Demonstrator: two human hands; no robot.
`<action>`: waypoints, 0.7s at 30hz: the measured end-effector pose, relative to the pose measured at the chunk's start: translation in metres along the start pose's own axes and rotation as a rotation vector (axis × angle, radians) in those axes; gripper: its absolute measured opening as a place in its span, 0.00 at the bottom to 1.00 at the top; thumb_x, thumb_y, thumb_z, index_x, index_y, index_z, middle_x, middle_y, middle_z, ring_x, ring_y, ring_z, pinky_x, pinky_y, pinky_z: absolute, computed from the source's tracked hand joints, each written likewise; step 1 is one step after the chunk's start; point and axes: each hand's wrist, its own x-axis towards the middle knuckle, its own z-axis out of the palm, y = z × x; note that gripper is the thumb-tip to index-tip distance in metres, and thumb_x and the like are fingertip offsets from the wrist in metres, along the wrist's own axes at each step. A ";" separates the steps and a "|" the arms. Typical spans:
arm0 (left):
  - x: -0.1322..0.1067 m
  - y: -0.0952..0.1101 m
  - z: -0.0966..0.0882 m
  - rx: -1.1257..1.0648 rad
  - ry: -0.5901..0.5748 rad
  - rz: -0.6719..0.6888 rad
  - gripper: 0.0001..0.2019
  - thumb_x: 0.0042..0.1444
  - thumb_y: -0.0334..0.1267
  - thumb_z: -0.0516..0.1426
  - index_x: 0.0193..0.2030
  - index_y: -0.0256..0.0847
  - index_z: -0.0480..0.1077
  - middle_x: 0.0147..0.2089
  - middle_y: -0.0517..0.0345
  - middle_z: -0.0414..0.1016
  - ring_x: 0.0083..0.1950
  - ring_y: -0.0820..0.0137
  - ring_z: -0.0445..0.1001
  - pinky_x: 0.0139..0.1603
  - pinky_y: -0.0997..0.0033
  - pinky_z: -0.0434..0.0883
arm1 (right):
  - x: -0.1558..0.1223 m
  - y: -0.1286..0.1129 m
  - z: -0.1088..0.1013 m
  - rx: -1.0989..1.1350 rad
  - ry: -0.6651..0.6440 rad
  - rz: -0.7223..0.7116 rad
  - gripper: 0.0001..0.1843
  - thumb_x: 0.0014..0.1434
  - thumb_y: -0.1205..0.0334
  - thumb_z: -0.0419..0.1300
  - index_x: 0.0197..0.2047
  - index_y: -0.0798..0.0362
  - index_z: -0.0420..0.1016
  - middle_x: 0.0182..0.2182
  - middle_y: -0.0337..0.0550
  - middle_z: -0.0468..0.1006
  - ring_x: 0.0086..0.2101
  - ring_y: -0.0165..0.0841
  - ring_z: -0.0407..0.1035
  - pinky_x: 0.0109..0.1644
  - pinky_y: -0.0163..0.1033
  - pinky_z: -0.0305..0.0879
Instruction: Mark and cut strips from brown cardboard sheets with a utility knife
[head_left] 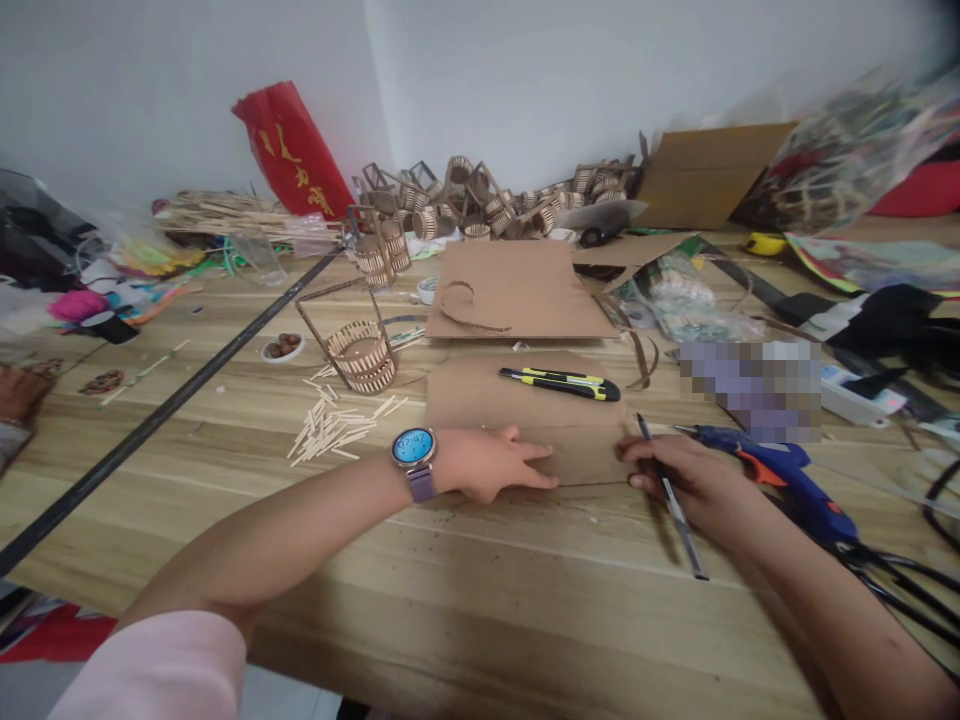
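Note:
My left hand (491, 462), with a watch on its wrist, lies flat with fingers stretched out on the near edge of a brown cardboard sheet (480, 400). My right hand (675, 480) is closed round a thin dark pen-like tool (670, 495) and rests at the sheet's right near corner. A yellow and black utility knife (562, 383) lies on the same sheet, farther from me.
A blue glue gun (780, 475) lies right of my right hand. A second cardboard sheet (517, 290) carries a curled strip. Small stick baskets (364, 355), loose sticks (337, 425), a long black rod (172, 405) and clutter fill the wooden table (480, 600).

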 end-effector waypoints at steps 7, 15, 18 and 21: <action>0.000 -0.003 0.001 -0.012 -0.016 0.006 0.42 0.53 0.20 0.50 0.73 0.53 0.52 0.78 0.64 0.43 0.63 0.56 0.65 0.48 0.66 0.71 | 0.000 -0.002 -0.001 0.006 -0.003 0.006 0.07 0.59 0.56 0.61 0.39 0.46 0.78 0.37 0.47 0.83 0.39 0.45 0.77 0.42 0.52 0.74; 0.001 -0.004 0.003 -0.019 -0.023 0.009 0.42 0.53 0.20 0.50 0.74 0.54 0.51 0.78 0.66 0.41 0.63 0.57 0.64 0.51 0.65 0.70 | -0.001 -0.001 0.001 0.018 -0.002 0.018 0.07 0.59 0.55 0.62 0.39 0.45 0.79 0.37 0.47 0.83 0.39 0.45 0.77 0.42 0.52 0.75; 0.001 -0.004 0.003 -0.011 -0.031 0.009 0.43 0.52 0.19 0.50 0.74 0.53 0.51 0.78 0.65 0.41 0.63 0.56 0.64 0.51 0.64 0.70 | -0.001 -0.003 0.000 0.011 -0.001 0.014 0.07 0.59 0.56 0.61 0.39 0.45 0.79 0.38 0.48 0.83 0.39 0.46 0.77 0.42 0.53 0.75; 0.001 -0.004 0.002 -0.015 -0.031 0.012 0.42 0.52 0.19 0.50 0.74 0.53 0.52 0.78 0.64 0.41 0.62 0.55 0.65 0.51 0.63 0.71 | -0.001 -0.005 -0.001 -0.006 0.011 -0.001 0.06 0.59 0.57 0.61 0.40 0.45 0.78 0.37 0.47 0.83 0.38 0.46 0.77 0.41 0.51 0.76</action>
